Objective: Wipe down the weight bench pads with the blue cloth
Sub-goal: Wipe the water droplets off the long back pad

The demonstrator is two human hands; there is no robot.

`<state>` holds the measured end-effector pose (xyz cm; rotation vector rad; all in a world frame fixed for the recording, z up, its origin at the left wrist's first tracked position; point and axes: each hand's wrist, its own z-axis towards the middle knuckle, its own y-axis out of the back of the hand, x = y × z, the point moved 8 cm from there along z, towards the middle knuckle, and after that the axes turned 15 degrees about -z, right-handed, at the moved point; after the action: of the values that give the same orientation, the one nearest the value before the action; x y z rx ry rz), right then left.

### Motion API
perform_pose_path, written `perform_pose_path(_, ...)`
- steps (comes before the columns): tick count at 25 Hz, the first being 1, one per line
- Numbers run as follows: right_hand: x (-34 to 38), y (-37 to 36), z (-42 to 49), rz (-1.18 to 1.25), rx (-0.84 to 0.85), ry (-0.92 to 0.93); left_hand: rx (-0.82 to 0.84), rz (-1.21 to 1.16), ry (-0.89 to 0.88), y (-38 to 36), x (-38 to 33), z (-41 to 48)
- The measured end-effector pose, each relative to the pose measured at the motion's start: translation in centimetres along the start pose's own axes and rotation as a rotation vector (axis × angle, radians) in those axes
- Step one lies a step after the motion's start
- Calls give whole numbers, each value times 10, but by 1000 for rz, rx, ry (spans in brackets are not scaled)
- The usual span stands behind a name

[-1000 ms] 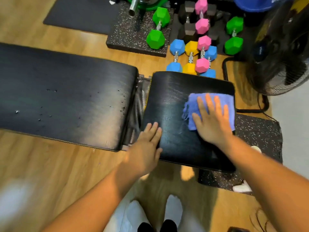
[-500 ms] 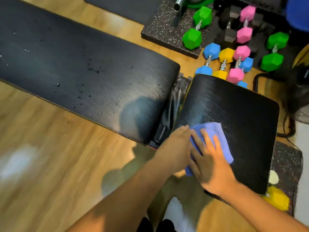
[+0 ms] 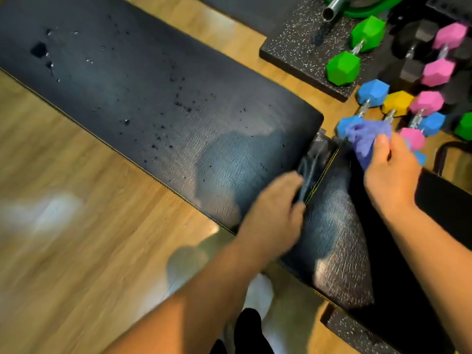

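Note:
The long black back pad [image 3: 153, 103] runs from upper left to the centre, speckled with small marks. The shorter black seat pad [image 3: 339, 226] lies to its right across a narrow gap. My right hand [image 3: 388, 175] holds the bunched blue cloth [image 3: 367, 139] at the seat pad's far left corner. My left hand [image 3: 275, 213] is blurred and rests at the gap [image 3: 316, 159] between the two pads, fingers against the seat pad's edge.
Coloured hex dumbbells [image 3: 398, 103] and a green one [image 3: 355, 49] lie on speckled rubber mats [image 3: 291, 44] beyond the bench, with a steel bar end [image 3: 332, 8] at the top. Wooden floor [image 3: 76, 226] spreads to the left. My feet [image 3: 255, 297] show below.
My right hand has carried the cloth from the seat pad's near edge up to its far left corner, bunching it. My left hand stayed near the gap. The view has shifted left.

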<state>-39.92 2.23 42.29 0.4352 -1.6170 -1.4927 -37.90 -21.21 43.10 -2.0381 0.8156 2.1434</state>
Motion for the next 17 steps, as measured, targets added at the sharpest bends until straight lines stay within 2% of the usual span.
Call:
perform_pose_path(1,22,5,5,120,-46,9,-184,17,-36,29,-8,21)
perform_pose_path(2,48,3,9,215,-45,66,-291,1,-33,48,-9,41)
perform_pose_path(4,101,-28,3,288,135,237,-287,-144,148,53,5,81)
perform_pose_path(6,124,-74,-32,114,363,343,-268,-329,408,38,35,103)
perform_pose_path(8,121,-98,-54,-111,439,413,-297,-152,500,43,52,112)
perform_pose_path(9,118,-98,-53,-129,445,414,-293,6,496,51,56,114)
perform_pose_path(11,117,-87,-36,-87,385,404,-265,314,392,68,47,117)
perform_pose_path(13,118,-84,-17,-108,323,419,-203,544,47,62,21,123)
perform_pose_path(15,119,-100,-15,-214,337,420,33,594,-257,31,13,123)
perform_pose_path(16,118,-110,-19,-262,338,409,170,598,-288,15,19,123)
perform_pose_path(17,118,-116,-24,-273,327,399,257,599,-246,5,29,124)
